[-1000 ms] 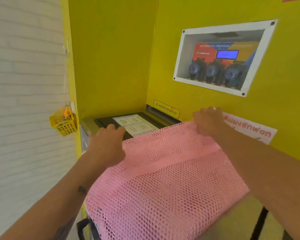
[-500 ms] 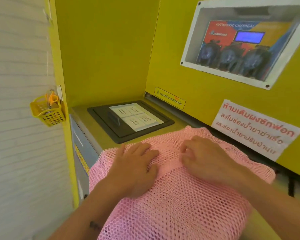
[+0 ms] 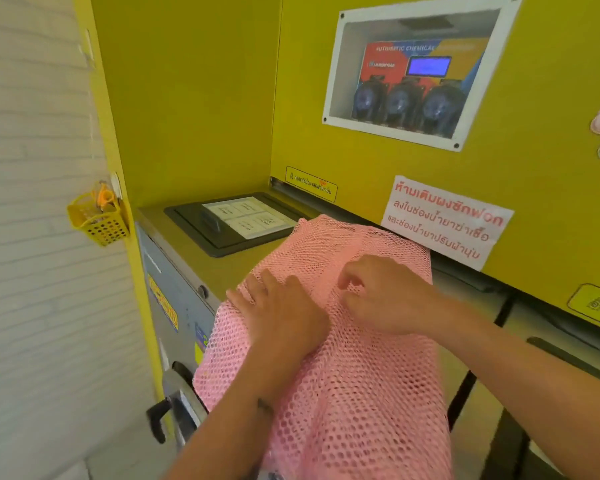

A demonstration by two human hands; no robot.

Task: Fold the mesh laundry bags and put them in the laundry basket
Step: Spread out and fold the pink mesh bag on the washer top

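A pink mesh laundry bag [image 3: 354, 393] lies on top of the washing machine [image 3: 229, 268], its near part hanging over the front edge towards me. My left hand [image 3: 278, 313] rests flat on the bag's left side with the fingers spread. Just right of it, my right hand [image 3: 385, 296] sits on the bag's middle with thumb and forefinger curled into the mesh. The bag's far end [image 3: 326, 230] almost touches the yellow back panel. No laundry basket is in view.
A black detergent lid [image 3: 222, 233] with white labels lies on the machine top beyond the bag. A small yellow basket [image 3: 97, 220] hangs on the left wall. A white sign [image 3: 444, 223] and a dispenser window [image 3: 416, 74] are on the back panel. The door handle [image 3: 160, 420] sticks out below.
Both hands came back from the bag's far corners to its middle. The bag now lies narrower and longer on the machine top, and the right fingers have curled into the mesh.
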